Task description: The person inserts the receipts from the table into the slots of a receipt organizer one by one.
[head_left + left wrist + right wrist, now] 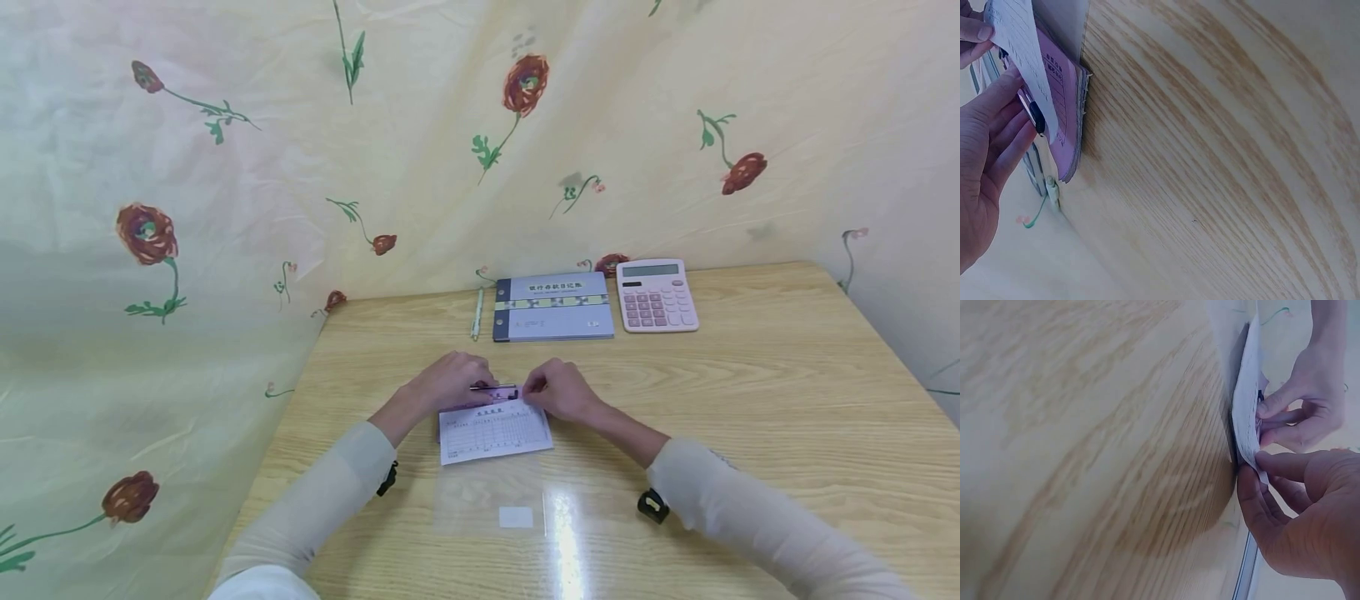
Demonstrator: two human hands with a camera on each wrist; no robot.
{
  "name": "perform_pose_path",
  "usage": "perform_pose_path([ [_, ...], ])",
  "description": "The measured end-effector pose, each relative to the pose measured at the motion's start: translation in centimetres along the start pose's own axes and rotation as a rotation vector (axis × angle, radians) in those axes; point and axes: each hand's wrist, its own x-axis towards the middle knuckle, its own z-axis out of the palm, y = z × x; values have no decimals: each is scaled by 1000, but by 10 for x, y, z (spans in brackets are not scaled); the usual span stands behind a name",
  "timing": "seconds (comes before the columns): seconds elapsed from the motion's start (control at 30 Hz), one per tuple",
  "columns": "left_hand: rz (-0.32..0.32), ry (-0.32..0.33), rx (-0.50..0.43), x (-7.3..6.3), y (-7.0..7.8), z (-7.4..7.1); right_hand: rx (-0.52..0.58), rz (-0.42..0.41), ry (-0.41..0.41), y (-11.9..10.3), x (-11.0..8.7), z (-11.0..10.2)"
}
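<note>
A white printed slip (495, 433) with a ruled table lies over a pink printed pad (1066, 87), whose edge shows behind it. Along the far edge runs a slim metal clip bar with black ends (1036, 117). My left hand (453, 379) grips this clip between thumb and fingers. At the upper right corner of the slip, my right hand (558, 390) pinches the paper between thumb and forefinger (1285, 465). The slip bends away from the pad in the left wrist view. Under them, a clear plastic sheet (468, 500) with a white label reaches toward me.
Behind the hands lie a pale pen (477, 314), a blue-grey account book (555, 321) and a pink and white calculator (656, 296). The wooden table (787, 400) meets a flowered cloth (420, 150) at its far and left edges.
</note>
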Motion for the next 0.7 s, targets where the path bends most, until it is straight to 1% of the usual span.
perform_pose_path([
  [0.13,9,4,5,0,-1,1,-23,18,11,-1,3,3],
  [0.33,32,10,20,2,-1,1,-48,14,26,-1,5,7],
  [0.5,37,7,44,3,2,1,-71,27,34,-3,6,9],
  [0.7,60,13,70,3,6,-1,-83,32,37,-7,5,9],
])
